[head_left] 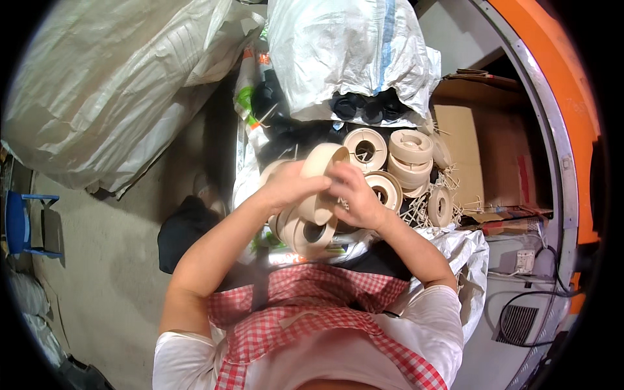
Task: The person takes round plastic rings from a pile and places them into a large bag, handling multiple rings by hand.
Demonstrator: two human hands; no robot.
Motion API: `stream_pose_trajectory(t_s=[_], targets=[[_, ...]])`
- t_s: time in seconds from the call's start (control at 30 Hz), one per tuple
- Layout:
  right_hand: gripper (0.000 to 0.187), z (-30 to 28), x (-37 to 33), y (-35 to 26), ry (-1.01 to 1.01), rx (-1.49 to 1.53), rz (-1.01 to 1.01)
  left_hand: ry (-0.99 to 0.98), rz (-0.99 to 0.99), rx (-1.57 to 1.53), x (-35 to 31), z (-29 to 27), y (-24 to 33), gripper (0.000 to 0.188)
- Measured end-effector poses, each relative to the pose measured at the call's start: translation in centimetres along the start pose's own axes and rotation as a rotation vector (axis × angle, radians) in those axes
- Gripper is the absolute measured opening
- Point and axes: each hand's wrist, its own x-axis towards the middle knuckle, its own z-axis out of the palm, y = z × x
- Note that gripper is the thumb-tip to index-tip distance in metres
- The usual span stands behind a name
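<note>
My left hand (290, 184) is wrapped round a cream plastic ring (317, 210), which is held up on edge. At its right side, the curled fingers of my right hand (356, 196) reach the ring's opening; what they pinch, if anything, is hidden. Below my hands lie more cream rings (304, 238), partly covered by my left hand. Beyond my right hand are a loose ring (353, 138) and a stack of rings (411, 173). Thin cream plastic sprues (457, 180) lie scattered around a smaller ring (441, 207) at the right.
A white woven sack (338, 52) with black round parts (372, 110) at its mouth lies at the far side. Cardboard boxes (458, 127) stand on the right beside an orange-edged machine frame (575, 97). A large pale sack (123, 78) and a blue stool (18, 223) are on the left.
</note>
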Motion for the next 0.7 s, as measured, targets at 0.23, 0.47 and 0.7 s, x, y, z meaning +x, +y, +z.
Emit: stream_pose_trajectory(t_s=[0.23, 0.47, 0.7], targets=[[0.079, 3.4, -2.3, -0.1, 0.275, 1.0, 1.011, 0.074, 0.209, 0.214, -0.5, 1.4, -0.6, 0.04], [0.091, 1.2, -1.3, -0.7, -0.063, 1.462, 1.346, 0.141, 0.209, 0.345, -0.9, 1.0, -1.5, 0.044], [0.082, 0.1, -1.5, -2.0, -0.13, 1.338, 1.226, 0.199, 0.27, 0.271, -0.8, 1.3, -2.6, 0.04]])
